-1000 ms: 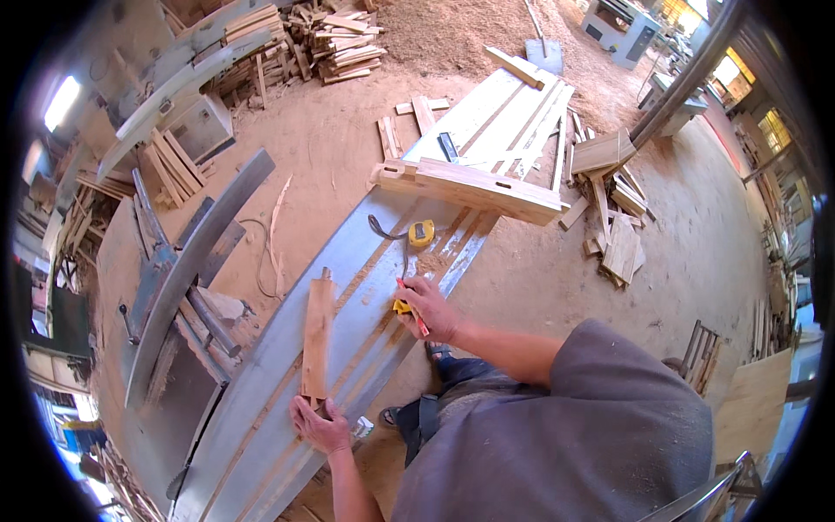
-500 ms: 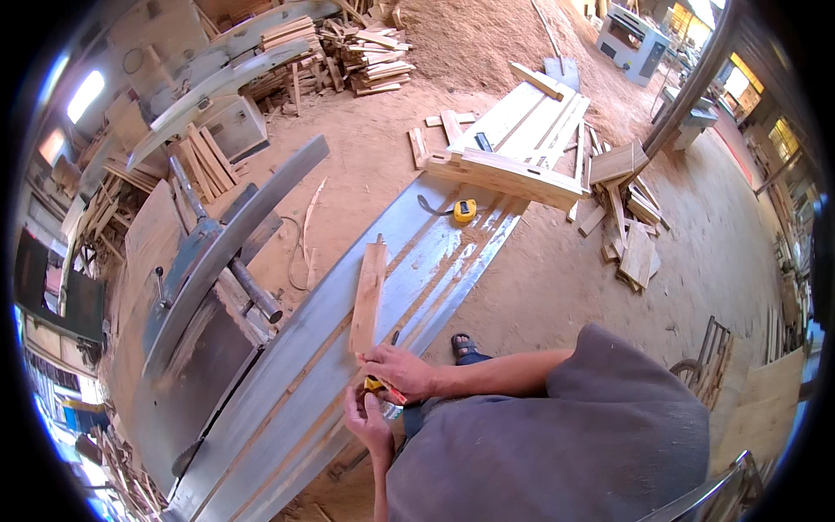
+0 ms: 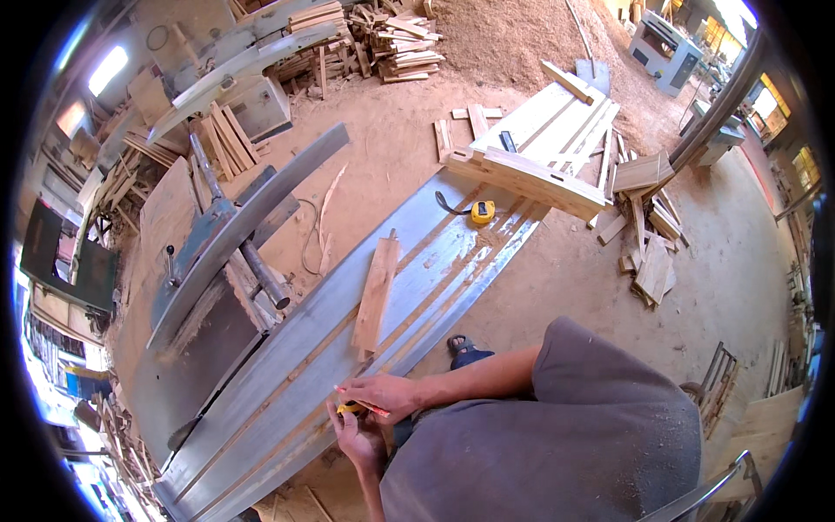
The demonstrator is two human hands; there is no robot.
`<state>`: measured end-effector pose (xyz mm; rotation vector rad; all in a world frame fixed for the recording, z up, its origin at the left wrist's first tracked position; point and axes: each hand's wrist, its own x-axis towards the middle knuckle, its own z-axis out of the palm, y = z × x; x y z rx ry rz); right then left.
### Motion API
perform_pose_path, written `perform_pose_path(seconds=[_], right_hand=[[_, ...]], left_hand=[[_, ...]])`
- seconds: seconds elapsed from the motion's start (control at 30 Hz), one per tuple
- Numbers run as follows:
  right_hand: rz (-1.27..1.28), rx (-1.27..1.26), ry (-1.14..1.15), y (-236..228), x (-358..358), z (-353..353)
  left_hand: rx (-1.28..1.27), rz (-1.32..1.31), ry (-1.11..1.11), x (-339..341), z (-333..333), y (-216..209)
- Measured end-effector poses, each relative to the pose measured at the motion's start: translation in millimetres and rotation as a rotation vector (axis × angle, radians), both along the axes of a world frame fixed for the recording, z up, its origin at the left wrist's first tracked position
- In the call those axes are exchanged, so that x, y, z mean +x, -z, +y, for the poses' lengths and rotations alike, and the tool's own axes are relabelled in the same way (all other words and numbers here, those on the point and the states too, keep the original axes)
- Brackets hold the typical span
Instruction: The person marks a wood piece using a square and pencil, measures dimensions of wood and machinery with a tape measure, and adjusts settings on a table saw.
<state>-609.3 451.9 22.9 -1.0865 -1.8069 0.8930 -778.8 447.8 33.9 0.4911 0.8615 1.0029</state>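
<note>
Both hands are close together over the near part of a long metal sliding table (image 3: 300, 378). My right hand (image 3: 389, 396) is closed around a thin red pencil-like stick (image 3: 376, 409). My left hand (image 3: 361, 442), just below it, has its fingers curled at a small yellow and black object (image 3: 350, 407), whose kind is mostly hidden between the hands. Just beyond them, a tenoned wooden piece (image 3: 377, 296) lies on the table. Farther up sits a yellow tape measure (image 3: 482, 211) with a dark strap.
Boards (image 3: 531, 178) lie across the table's far end, with a dark-faced tool (image 3: 508, 141) on them. To the left are a saw blade (image 3: 183, 433) and a long curved metal guard or fence (image 3: 252, 230). Offcuts (image 3: 654, 270) are piled at right; sawdust (image 3: 513, 43) is heaped behind.
My hands have drawn back toward the near left, leaving a gap between them and the wooden piece. The whole scene has shifted slightly right in view.
</note>
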Motion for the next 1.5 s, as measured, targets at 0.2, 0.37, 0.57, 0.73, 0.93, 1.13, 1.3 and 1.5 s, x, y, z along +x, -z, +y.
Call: perform_pose_path(seconds=[0.2,0.37,0.57,0.73,0.93,1.13,1.3,1.5], right_hand=[[-0.003,-0.062,-0.124,-7,52,-13],[0.087,-0.197,-0.115,2,90,-24],[0.142,-0.255,-0.15,3,120,-38],[0.238,-0.359,-0.174,16,130,-30],[0.321,-0.401,-0.233,23,139,-26],[0.31,-0.474,-0.281,35,140,-32],[0.465,-0.595,-0.201,31,148,-33],[0.612,-0.741,-0.098,-4,197,-17]], left_hand=[[0.007,-0.096,0.1,32,-18,8],[-0.09,-0.056,0.202,57,-32,14],[-0.038,0.032,0.272,83,-45,9],[0.024,0.484,0.286,104,-54,2],[0.199,0.922,0.571,86,-62,39],[0.21,0.908,0.504,97,-75,55],[0.221,1.019,0.564,104,-69,50],[0.153,1.005,0.549,117,-67,26]])
